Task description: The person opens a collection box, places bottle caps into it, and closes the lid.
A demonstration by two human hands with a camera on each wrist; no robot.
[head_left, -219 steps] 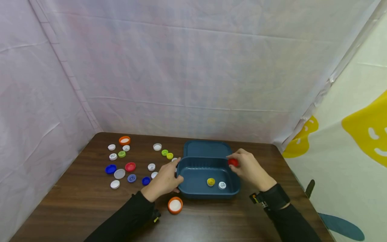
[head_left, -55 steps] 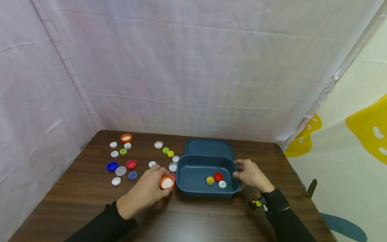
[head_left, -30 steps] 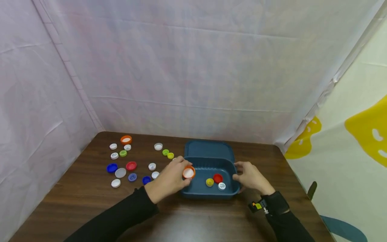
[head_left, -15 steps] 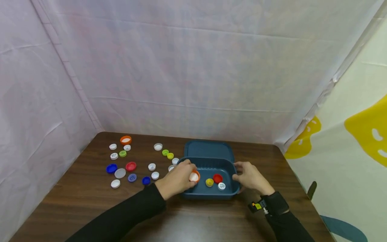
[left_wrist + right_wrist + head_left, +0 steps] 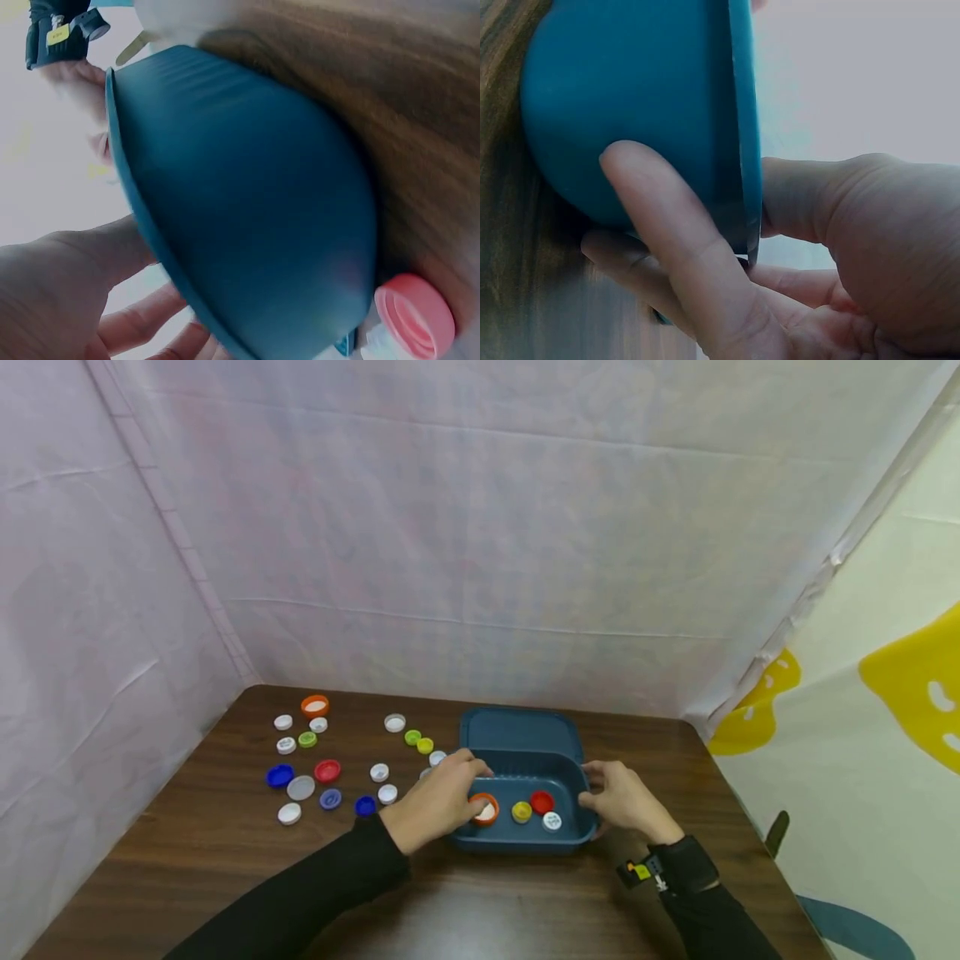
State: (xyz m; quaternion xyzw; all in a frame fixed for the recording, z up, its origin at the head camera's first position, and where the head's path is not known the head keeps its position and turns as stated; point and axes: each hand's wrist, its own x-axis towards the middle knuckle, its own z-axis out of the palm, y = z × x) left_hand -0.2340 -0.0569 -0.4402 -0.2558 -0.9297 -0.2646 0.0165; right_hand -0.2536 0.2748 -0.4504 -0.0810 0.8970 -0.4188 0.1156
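My left hand reaches over the left rim of a dark blue plastic box, thumb and fingers apart. Under its thumb an orange bottle cap with a white inside lies on the box floor. Close by in the box are a yellow cap, a red cap and a white cap. My right hand grips the box's right wall; in the right wrist view its thumb is inside the rim and its fingers press the outer side.
Behind the box lies a matching blue lid. Several loose caps, such as a blue cap and a red cap, are scattered on the brown table at left. A pinkish-red cap stands beside the box in the left wrist view.
My left hand picked up the orange cap from the table, carried it right into the box and let go of it. Earlier my right hand put the red cap in, then took hold of the box's right side.
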